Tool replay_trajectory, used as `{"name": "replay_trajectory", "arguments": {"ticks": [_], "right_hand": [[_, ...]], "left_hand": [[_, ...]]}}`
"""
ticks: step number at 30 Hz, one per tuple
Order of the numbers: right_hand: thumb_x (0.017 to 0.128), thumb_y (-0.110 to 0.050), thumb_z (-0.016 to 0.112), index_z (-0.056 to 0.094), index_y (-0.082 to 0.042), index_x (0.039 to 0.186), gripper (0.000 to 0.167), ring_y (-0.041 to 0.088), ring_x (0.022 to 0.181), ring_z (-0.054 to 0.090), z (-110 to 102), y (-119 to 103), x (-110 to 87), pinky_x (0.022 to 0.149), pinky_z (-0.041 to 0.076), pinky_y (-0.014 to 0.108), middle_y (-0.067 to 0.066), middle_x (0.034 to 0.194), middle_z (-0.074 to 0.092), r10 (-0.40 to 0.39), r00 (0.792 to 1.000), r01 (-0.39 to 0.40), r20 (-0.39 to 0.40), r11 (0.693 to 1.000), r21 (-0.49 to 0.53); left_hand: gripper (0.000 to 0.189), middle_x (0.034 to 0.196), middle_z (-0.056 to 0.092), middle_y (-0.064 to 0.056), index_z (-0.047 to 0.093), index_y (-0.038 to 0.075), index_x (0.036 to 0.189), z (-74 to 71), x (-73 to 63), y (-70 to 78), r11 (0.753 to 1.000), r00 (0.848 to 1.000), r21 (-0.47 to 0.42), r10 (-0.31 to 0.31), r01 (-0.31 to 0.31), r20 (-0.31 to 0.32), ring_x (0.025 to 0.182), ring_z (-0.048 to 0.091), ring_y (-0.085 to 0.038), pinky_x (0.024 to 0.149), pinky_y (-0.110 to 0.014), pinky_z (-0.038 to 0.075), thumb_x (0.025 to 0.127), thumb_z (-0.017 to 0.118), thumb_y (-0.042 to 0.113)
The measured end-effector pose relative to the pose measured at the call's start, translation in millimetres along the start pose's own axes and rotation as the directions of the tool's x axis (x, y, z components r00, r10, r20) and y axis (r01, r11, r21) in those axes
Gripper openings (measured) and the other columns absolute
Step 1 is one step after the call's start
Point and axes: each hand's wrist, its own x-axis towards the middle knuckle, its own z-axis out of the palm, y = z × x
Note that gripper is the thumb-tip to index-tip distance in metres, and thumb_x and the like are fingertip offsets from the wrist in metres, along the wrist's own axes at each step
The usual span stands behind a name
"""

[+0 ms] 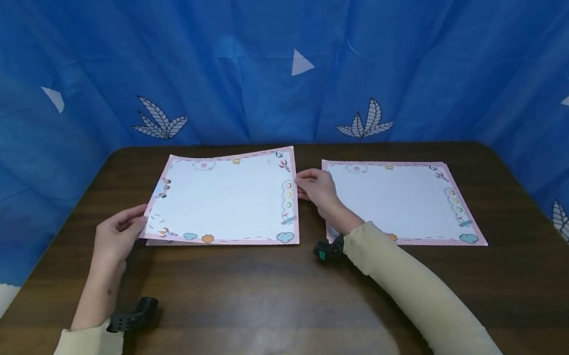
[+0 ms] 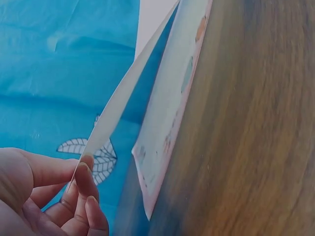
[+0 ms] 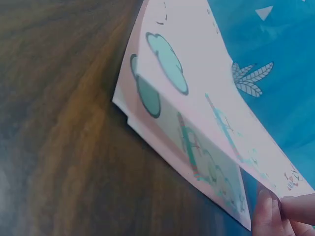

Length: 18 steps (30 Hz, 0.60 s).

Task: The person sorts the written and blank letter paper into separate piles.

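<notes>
A sheet of white paper (image 1: 219, 202) with a pink, cartoon-decorated border is lifted slightly off another like sheet (image 2: 165, 128) lying on the table. My left hand (image 1: 120, 237) pinches its left edge between thumb and fingers; the left wrist view shows the sheet curving up from that pinch. My right hand (image 1: 319, 191) pinches its right edge. In the right wrist view the raised sheet (image 3: 189, 64) slants above the lower one, with matching cloud drawings. A second pile of bordered sheets (image 1: 393, 203) lies to the right, partly behind my right wrist and forearm.
The dark wooden table (image 1: 258, 315) has rounded far corners. A blue curtain (image 1: 229, 61) with white triangles and leaf prints hangs behind it and along its sides. Black wrist cameras are strapped on at the left wrist (image 1: 132, 317) and the right wrist (image 1: 328, 250).
</notes>
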Motion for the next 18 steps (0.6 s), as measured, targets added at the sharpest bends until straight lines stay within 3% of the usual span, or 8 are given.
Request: {"name": "replay_trajectory", "arguments": {"ticks": [4, 7, 18], "right_hand": [[0.090, -0.011, 0.064, 0.064, -0.001, 0.103, 0.016, 0.017, 0.073, 0.062, 3, 4, 3.0, 0.067, 0.052, 0.025, 0.013, 0.089, 0.063, 0.026, 1.000, -0.026, 0.001, 1.000, 0.003], [0.090, -0.010, 0.064, 0.063, 0.000, 0.104, 0.017, 0.017, 0.072, 0.063, 5, 6, 4.0, 0.067, 0.052, 0.025, 0.014, 0.090, 0.063, 0.022, 1.000, -0.022, 0.015, 1.000, 0.007], [0.091, -0.011, 0.063, 0.063, 0.000, 0.103, 0.017, 0.017, 0.070, 0.062, 5, 7, 8.1, 0.065, 0.052, 0.024, 0.014, 0.088, 0.062, 0.037, 0.999, -0.037, 0.013, 0.999, -0.037]], "left_hand": [[0.043, 0.116, 0.052, -0.012, 0.052, 0.000, 0.132, -0.2, -11.9, 19.2, 0.999, 0.999, 0.014, -0.041, 0.041, 0.019, 0.087, 0.051, -0.012, 0.067, -0.012, 0.046, 0.095, 0.056, 0.021], [0.042, 0.119, 0.050, -0.014, 0.050, -0.001, 0.133, 0.4, -16.7, 25.7, 0.998, 0.998, 0.036, -0.053, 0.051, 0.030, 0.087, 0.049, -0.011, 0.068, -0.011, 0.045, 0.096, 0.053, 0.020], [0.039, 0.125, 0.049, -0.021, 0.051, -0.002, 0.132, 6.1, -11.4, 20.0, 0.998, 0.999, 0.059, -0.035, 0.033, 0.037, 0.090, 0.049, -0.014, 0.067, -0.010, 0.043, 0.097, 0.051, 0.016]]}}
